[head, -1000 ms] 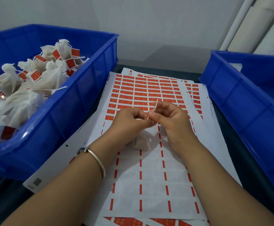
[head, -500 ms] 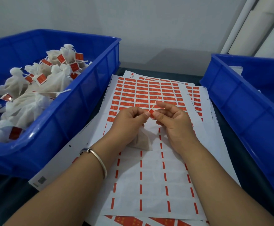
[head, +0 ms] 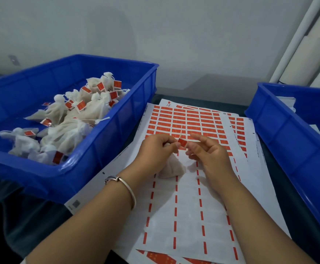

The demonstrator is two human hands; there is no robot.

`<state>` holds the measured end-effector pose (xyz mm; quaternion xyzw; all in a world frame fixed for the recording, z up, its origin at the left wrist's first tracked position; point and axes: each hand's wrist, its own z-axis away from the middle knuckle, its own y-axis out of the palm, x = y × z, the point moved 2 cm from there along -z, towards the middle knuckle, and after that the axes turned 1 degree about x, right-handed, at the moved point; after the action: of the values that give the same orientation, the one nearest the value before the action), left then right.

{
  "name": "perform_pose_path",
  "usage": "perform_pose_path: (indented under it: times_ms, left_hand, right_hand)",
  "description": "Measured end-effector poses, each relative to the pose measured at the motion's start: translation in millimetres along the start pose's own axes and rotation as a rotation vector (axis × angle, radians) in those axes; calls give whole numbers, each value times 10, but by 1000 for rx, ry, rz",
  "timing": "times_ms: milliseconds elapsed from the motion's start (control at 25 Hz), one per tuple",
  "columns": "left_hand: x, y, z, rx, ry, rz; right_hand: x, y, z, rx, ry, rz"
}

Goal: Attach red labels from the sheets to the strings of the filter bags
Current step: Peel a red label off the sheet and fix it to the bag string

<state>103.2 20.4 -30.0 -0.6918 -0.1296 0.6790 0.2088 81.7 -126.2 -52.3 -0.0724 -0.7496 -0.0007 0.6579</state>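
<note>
A white filter bag lies on the label sheet under my hands. My left hand pinches the bag's string, which sticks up past my fingertips. A red label sits folded on that string between the two hands. My right hand is just right of the label, fingers loosely spread; whether a fingertip touches the label is unclear. The sheet's far half holds rows of red labels; the near half is peeled bare.
A blue bin on the left holds several labelled filter bags. Another blue bin stands on the right, its contents mostly out of sight. More label sheets lie under the top one. A wall rises behind.
The hands were pinched together on the label and string; now the right hand has opened and drawn slightly right, leaving the label on the string in the left hand's pinch.
</note>
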Motion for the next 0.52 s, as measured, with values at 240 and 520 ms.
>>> perform_pose_path:
  times_ms: [240,520]
  left_hand:
    - [-382,-528,385,-265,50,131]
    - [-859,-1791,843,-797,381,-115]
  right_hand:
    - [-18,20,31,53,-5,13]
    - [-61,4,42,82,-15,90]
